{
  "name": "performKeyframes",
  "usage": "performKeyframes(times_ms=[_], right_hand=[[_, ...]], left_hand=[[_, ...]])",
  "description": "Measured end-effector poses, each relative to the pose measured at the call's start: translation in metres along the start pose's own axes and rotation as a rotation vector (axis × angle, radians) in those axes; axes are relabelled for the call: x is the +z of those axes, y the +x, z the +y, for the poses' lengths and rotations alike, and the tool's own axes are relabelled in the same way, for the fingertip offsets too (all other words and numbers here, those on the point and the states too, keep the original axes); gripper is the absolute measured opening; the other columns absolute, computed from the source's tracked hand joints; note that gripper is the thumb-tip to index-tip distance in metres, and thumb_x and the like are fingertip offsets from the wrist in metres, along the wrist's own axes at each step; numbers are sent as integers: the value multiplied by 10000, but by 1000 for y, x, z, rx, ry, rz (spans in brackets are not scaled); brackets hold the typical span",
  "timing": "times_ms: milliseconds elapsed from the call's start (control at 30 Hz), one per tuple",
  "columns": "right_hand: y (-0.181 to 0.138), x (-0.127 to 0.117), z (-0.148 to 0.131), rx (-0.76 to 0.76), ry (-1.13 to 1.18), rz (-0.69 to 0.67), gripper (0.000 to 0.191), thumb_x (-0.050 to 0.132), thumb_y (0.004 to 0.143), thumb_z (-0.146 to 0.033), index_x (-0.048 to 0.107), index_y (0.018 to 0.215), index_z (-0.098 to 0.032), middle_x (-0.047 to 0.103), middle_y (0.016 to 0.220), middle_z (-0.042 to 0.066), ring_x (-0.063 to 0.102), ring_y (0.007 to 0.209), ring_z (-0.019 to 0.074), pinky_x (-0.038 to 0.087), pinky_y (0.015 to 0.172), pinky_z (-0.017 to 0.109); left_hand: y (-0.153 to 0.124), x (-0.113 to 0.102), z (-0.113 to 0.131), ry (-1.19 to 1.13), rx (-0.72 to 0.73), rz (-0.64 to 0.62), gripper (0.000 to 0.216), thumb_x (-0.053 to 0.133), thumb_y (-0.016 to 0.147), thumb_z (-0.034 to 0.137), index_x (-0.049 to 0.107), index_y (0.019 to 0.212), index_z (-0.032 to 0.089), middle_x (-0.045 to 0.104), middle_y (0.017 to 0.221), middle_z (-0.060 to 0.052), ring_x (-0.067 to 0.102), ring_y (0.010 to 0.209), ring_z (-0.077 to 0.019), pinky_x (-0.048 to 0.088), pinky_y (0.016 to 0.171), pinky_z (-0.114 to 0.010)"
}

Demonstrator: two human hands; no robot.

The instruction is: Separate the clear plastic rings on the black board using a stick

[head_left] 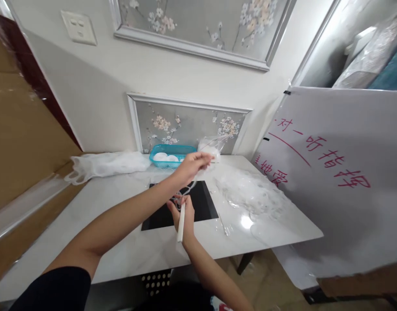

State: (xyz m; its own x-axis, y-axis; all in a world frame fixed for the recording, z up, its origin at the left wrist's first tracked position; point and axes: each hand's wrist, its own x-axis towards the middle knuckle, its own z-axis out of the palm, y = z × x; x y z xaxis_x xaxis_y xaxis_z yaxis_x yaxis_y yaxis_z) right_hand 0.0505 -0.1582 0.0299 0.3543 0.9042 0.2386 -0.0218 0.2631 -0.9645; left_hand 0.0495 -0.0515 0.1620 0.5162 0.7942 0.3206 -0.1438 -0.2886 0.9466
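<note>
My left hand (192, 165) is raised over the white table (127, 250), its fingers pinched on a clear plastic wrapper (211, 149) that stretches up and to the right. A thin clear strand hangs from it down to my right hand (182, 211). My right hand is closed around a white stick (181, 222) that points down toward the table's front edge. Both hands hover above a black mat (201, 203) lying on the table.
A turquoise basket (170, 156) with white round pieces stands at the back by the wall. A crumpled white bag (107, 164) lies at the back left. Clear plastic sheets (250, 194) spread over the right side. A whiteboard with red writing (331, 172) leans at the right.
</note>
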Motion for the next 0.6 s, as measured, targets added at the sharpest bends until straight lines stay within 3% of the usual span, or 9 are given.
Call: performKeyframes(times_ms=[100, 200, 267, 367, 467, 533, 600], right_hand=[[11, -5, -8, -75, 96, -18, 344, 654, 845, -387, 353, 751, -250, 685, 806, 24, 639, 755, 184, 486, 720, 316], [25, -40, -29, -182, 91, 38, 346, 676, 855, -374, 373, 751, -244, 684, 818, 17, 631, 735, 164, 479, 683, 293], [40, -69, -56, -294, 52, 124, 346, 696, 835, -350, 380, 745, -243, 686, 829, 9, 607, 688, 144, 466, 640, 277], [69, -108, -109, -504, 9, 189, 322, 700, 811, -290, 392, 731, -241, 687, 839, 4, 645, 735, 155, 488, 662, 285], [90, -139, -161, -723, -59, 281, 293, 708, 770, -204, 418, 746, -246, 624, 734, -40, 650, 721, 161, 490, 642, 282], [95, -153, -186, -841, -119, 311, 293, 702, 765, -171, 420, 741, -251, 600, 700, -52, 611, 637, 145, 467, 603, 275], [95, -163, -201, -939, -165, 320, 307, 699, 780, -149, 414, 738, -257, 624, 726, -32, 555, 556, 125, 437, 569, 276]], left_hand=[[9, -30, 46, -106, 79, 176, 94, 608, 905, 238, 655, 944, 167, 652, 900, 1, 519, 662, -54, 430, 652, -196], [4, -58, 94, -392, 210, 393, 129, 611, 899, 112, 693, 949, 198, 645, 757, 31, 529, 620, -65, 457, 629, -205], [-7, -70, 122, -422, 346, 363, 289, 589, 876, 59, 703, 1043, 265, 700, 819, 56, 542, 610, -63, 485, 639, -216], [-28, -82, 153, -72, 547, 180, 409, 690, 812, 152, 690, 1153, 378, 738, 994, 86, 653, 773, -114, 567, 837, -329], [-44, -95, 168, 260, 689, 241, 450, 763, 796, 272, 659, 1192, 460, 683, 1247, 140, 636, 1171, -200, 494, 1089, -478], [-55, -103, 167, 386, 647, 230, 563, 782, 798, 351, 592, 1327, 386, 520, 1500, 100, 497, 1382, -269, 424, 1158, -544], [-68, -109, 162, 558, 516, 199, 766, 770, 807, 439, 447, 1489, 313, 394, 1605, 18, 402, 1460, -313, 376, 1189, -563]])
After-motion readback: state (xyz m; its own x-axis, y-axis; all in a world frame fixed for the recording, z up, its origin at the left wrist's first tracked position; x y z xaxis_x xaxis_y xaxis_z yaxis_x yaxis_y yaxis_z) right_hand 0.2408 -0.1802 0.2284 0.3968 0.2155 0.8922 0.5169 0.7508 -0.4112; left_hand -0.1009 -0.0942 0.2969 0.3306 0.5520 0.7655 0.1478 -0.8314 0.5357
